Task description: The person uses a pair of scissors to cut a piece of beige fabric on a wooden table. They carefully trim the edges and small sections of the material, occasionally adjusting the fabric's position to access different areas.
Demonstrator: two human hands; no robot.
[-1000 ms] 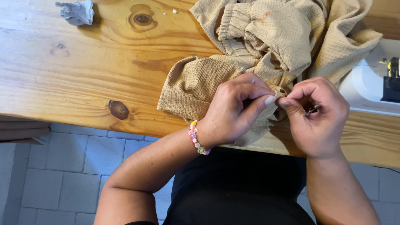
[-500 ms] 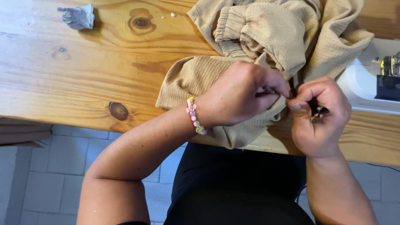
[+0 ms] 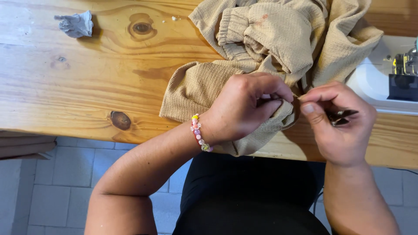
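Observation:
A beige textured garment (image 3: 278,39) lies bunched on the wooden table (image 3: 87,91), one part hanging over the front edge. My left hand (image 3: 246,109), with a bead bracelet (image 3: 198,132) on the wrist, grips a fold of the cloth near that edge. My right hand (image 3: 339,122) pinches at the cloth just beside the left thumb and holds a small dark metal tool (image 3: 342,116) in its palm. Whether a thread lies between the fingertips is too fine to tell.
A crumpled grey scrap (image 3: 75,24) lies at the table's far left. A white sewing machine (image 3: 383,78) with its needle parts stands at the right edge. Grey floor tiles (image 3: 61,174) show below the table.
My left hand has closed more tightly over the cloth fold and shifted slightly left. My right hand has stayed beside it, fingertips still pinching at the fabric.

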